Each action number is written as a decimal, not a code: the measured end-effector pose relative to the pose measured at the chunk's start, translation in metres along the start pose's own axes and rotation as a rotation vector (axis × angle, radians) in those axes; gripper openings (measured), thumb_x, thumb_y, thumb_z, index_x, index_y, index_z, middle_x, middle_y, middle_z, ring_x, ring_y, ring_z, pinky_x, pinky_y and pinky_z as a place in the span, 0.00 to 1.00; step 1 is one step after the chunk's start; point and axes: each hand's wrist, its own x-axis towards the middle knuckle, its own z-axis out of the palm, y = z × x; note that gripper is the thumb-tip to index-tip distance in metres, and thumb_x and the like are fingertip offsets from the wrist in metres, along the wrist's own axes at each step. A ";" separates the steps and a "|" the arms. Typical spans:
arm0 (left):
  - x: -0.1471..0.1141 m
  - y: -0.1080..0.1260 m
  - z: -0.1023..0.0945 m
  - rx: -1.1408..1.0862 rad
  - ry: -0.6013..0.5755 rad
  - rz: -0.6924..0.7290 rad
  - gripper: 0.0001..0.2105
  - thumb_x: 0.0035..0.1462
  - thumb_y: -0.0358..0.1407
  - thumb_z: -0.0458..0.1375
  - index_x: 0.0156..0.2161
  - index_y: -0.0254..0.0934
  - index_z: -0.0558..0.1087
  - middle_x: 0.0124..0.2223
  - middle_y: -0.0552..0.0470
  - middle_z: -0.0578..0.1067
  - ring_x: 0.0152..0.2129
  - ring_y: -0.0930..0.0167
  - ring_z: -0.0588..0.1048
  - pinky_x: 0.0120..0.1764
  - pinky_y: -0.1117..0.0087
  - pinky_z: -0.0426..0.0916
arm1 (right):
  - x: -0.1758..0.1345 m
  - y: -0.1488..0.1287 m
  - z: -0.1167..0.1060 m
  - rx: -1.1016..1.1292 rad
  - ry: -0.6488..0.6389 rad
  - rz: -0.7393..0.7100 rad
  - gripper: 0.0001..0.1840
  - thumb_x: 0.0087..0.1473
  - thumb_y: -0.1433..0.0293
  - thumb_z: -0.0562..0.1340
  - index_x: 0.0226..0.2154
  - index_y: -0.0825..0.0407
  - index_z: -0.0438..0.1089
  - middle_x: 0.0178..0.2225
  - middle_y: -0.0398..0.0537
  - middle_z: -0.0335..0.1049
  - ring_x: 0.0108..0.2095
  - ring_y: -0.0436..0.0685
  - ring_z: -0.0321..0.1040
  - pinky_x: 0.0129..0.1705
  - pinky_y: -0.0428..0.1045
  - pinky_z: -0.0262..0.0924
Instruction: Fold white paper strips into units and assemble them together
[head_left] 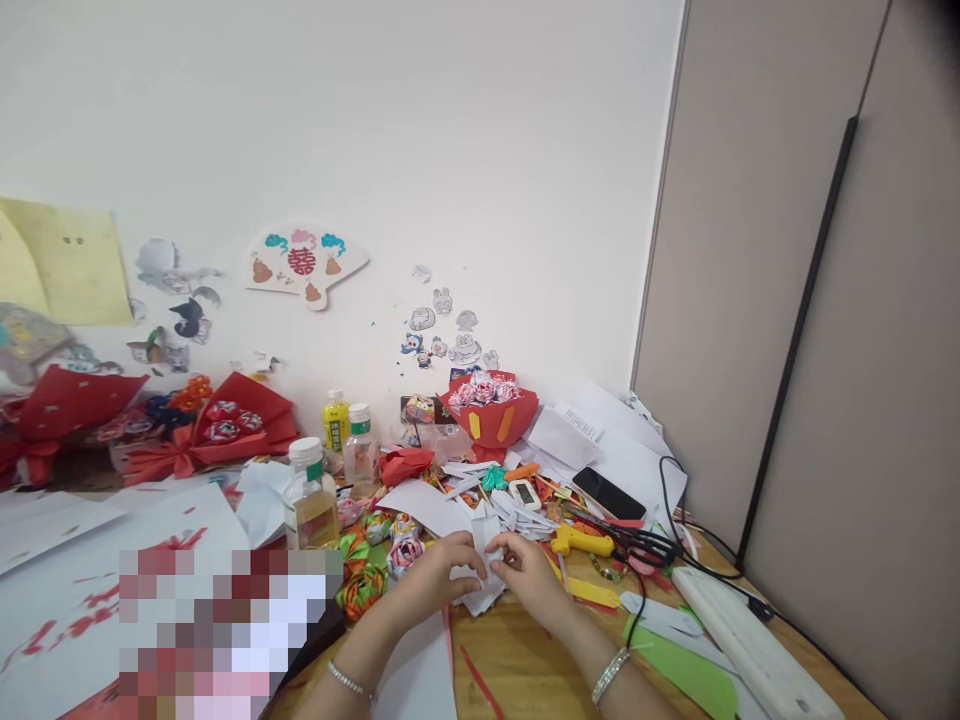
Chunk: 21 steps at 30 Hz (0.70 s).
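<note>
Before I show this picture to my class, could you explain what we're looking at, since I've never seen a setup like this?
There's no machine here: a person is working with two bare hands. The single picture comes from a camera worn on their head, looking forward and down. The left hand and right hand meet at some white paper; how firmly each grips it is hard to tell. On the cluttered wooden table are a red-wrapped bouquet, a bottle of amber liquid, a dark-screened phone and what looks like a yellow glue gun.
</note>
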 end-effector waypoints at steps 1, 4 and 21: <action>-0.001 0.001 -0.001 0.004 -0.014 -0.001 0.04 0.46 0.31 0.55 0.29 0.39 0.72 0.31 0.55 0.66 0.29 0.74 0.67 0.34 0.76 0.60 | 0.000 0.000 0.000 0.000 -0.004 -0.004 0.10 0.42 0.75 0.55 0.31 0.52 0.67 0.29 0.43 0.66 0.30 0.52 0.61 0.33 0.46 0.55; -0.002 0.004 -0.003 0.022 -0.050 -0.006 0.04 0.46 0.31 0.55 0.27 0.38 0.72 0.31 0.54 0.66 0.29 0.74 0.67 0.33 0.76 0.60 | 0.000 -0.001 0.000 0.000 0.001 0.001 0.10 0.42 0.75 0.56 0.31 0.52 0.67 0.27 0.42 0.65 0.30 0.52 0.60 0.32 0.45 0.55; 0.016 -0.014 0.035 -0.777 0.262 -0.292 0.16 0.35 0.40 0.63 0.29 0.35 0.64 0.20 0.60 0.65 0.17 0.77 0.68 0.23 0.75 0.63 | 0.003 -0.001 0.002 0.069 0.055 0.010 0.12 0.40 0.76 0.56 0.32 0.52 0.66 0.29 0.42 0.65 0.30 0.52 0.60 0.33 0.46 0.54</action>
